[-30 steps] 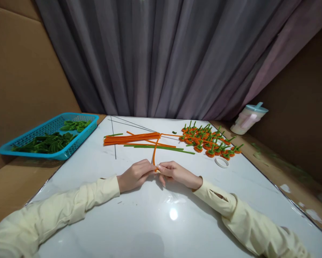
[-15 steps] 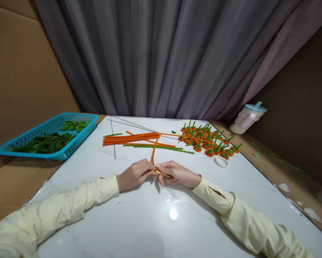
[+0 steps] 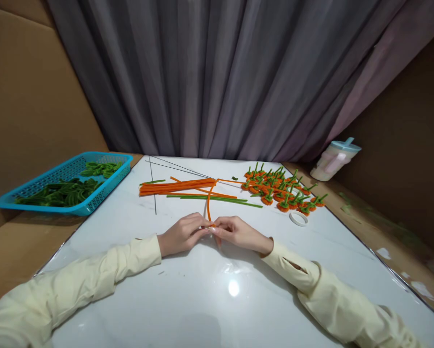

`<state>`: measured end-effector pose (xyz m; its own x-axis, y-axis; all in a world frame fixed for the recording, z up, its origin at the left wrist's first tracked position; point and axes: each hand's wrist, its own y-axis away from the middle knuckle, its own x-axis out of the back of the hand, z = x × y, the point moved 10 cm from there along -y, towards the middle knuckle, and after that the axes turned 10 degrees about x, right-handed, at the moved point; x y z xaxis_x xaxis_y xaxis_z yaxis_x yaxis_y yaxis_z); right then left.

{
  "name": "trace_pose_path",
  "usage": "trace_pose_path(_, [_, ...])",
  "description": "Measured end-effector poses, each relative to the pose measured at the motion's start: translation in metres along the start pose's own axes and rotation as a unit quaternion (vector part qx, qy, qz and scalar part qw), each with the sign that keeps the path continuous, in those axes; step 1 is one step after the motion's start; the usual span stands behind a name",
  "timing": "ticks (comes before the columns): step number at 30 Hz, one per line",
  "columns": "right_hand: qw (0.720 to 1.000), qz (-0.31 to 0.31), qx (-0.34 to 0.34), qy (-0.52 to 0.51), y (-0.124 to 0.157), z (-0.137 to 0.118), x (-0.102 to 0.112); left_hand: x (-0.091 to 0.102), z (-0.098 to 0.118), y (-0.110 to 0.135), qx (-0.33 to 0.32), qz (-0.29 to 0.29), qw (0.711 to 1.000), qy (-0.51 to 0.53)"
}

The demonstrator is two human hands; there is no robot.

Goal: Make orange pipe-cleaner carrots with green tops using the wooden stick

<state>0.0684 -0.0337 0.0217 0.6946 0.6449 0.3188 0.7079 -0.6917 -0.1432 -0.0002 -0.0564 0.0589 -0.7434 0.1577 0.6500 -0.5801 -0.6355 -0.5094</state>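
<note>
Both hands meet at the middle of the white table (image 3: 188, 299). My left hand (image 3: 182, 235) and my right hand (image 3: 237, 232) pinch the near end of one orange pipe cleaner (image 3: 209, 205), fingertips touching. The strand runs away from me, bends and reaches a bundle of orange pipe cleaners (image 3: 177, 186) lying flat. Long green pipe cleaners (image 3: 217, 198) lie just behind the hands. At the right rear sits a cluster of small orange coils with green stems (image 3: 278, 191).
A blue plastic basket (image 3: 39, 182) with bent green pieces stands at the left on a brown surface. A white ring (image 3: 298, 218) lies right of the hands. A lidded pale cup (image 3: 335, 159) stands at the far right. Thin dark wires (image 3: 152, 186) cross the table's rear. Grey curtain behind.
The hands have stayed in place, fingers working at the orange strand's end. The strand's near part has shifted slightly to the right.
</note>
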Motion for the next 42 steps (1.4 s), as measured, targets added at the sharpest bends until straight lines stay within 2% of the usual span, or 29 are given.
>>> trace_pose_path(5, [0.973,0.046,0.071,0.215,0.003,-0.008,0.011,0.003,0.004,0.0,-0.011,-0.001,1.0,0.002])
trace_pose_path(9, [0.951,0.042,0.118,0.282,0.006,-0.015,0.007,0.004,0.004,-0.001,0.005,0.004,1.0,0.009])
trace_pose_path(12, [0.941,0.034,0.13,0.309,0.007,-0.017,0.004,0.008,-0.016,-0.003,0.122,0.034,0.992,0.012])
trace_pose_path(14, [0.937,0.039,0.123,0.324,0.007,-0.016,0.005,0.01,-0.034,0.001,0.219,0.052,0.974,0.033])
trace_pose_path(16, [0.935,0.054,0.11,0.333,0.007,-0.014,0.009,0.008,-0.044,0.004,0.28,0.059,0.956,0.071])
trace_pose_path(19, [0.937,0.064,0.101,0.328,0.007,-0.011,0.01,-0.001,-0.049,0.005,0.32,0.034,0.939,0.123])
trace_pose_path(24, [0.937,0.046,0.117,0.326,0.008,-0.013,0.004,-0.022,-0.052,0.008,0.366,-0.035,0.907,0.207])
trace_pose_path(29, [0.934,0.05,0.125,0.33,0.009,-0.017,0.002,-0.03,-0.049,0.008,0.364,-0.062,0.892,0.26])
trace_pose_path(36, [0.932,0.019,0.147,0.332,0.009,-0.019,-0.006,-0.031,-0.041,0.008,0.322,-0.077,0.917,0.22])
trace_pose_path(39, [0.916,-0.004,0.159,0.368,0.01,-0.019,-0.011,-0.025,-0.033,0.006,0.295,-0.067,0.937,0.174])
trace_pose_path(42, [0.886,-0.005,0.182,0.426,0.012,-0.02,-0.013,-0.022,-0.029,0.004,0.278,-0.066,0.951,0.118])
